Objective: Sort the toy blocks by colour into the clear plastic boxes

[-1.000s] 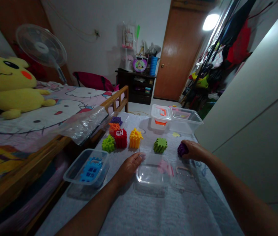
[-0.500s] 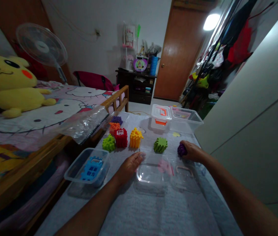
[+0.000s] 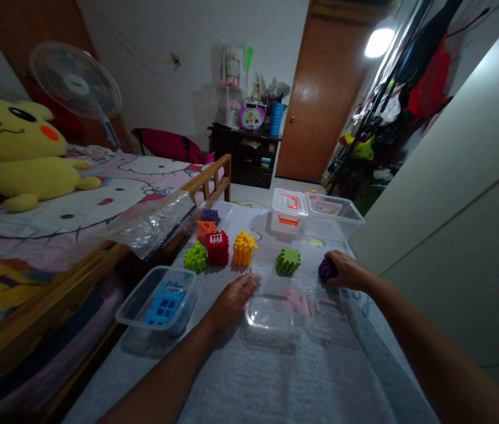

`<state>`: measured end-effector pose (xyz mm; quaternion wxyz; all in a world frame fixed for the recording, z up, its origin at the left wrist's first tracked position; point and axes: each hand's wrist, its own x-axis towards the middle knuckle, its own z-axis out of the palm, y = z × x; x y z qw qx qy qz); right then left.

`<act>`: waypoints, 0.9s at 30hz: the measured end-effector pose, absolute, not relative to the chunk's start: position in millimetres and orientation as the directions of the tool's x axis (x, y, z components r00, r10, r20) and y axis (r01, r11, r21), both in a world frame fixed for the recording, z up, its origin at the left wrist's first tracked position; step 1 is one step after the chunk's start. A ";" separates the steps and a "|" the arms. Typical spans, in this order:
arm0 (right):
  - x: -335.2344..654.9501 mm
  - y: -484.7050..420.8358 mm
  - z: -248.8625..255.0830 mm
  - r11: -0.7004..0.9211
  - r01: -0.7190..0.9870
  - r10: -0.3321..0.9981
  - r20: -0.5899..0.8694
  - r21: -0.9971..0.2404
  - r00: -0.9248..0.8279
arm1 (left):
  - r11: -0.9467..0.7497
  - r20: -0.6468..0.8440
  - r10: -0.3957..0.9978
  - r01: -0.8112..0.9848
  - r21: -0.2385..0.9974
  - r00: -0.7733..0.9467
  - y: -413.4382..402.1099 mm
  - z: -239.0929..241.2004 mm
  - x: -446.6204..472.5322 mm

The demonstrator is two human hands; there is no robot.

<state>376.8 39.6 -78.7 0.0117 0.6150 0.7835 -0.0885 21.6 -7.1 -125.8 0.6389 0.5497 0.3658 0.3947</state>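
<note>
Only the head view to go on here, and honestly not much has moved in the last second: the right hand (image 3: 347, 271) has stayed curled around the purple block (image 3: 327, 268), fingers closed on it, and the block sits down on the desk (image 3: 267, 383) rather than lifted, just right of the green block (image 3: 288, 261). It bobbed a hair farther away half a second back and is now back where it was, so I'd guess the grip is only being settled, not a pick-up underway yet. The left hand (image 3: 232, 299) hasn't budged either; it lies flat and open, holding nothing, fingertips touching the left rim of the clear container (image 3: 271, 315), which looks like steadying it. Taking that clear container as the landmark: the green block is just behind it, the purple one behind and to its right, the yellow block (image 3: 243, 248), red block (image 3: 217, 247) and lime block (image 3: 195, 257) are behind and to its left, and the tub with the blue piece (image 3: 163, 299) is well off to its left by the bed.
</note>
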 end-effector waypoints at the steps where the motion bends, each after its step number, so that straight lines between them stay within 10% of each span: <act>1: 376.2 39.6 -78.3 0.229 0.966 0.961 -0.128 -0.120 -0.244 | 0.088 -0.036 0.907 -0.106 0.990 0.419 -7.4 -125.3 21.8; 21: 313.7 2.8 -5.3 0.327 0.931 0.943 0.001 -0.160 -0.331 | 0.036 -0.007 0.908 -0.061 0.997 0.419 -5.7 -127.9 19.9; 27: 212.0 -30.3 0.6 0.470 0.857 0.844 -0.176 -0.210 -0.506 | 0.008 0.022 0.908 -0.070 0.997 0.418 -8.2 -119.2 22.3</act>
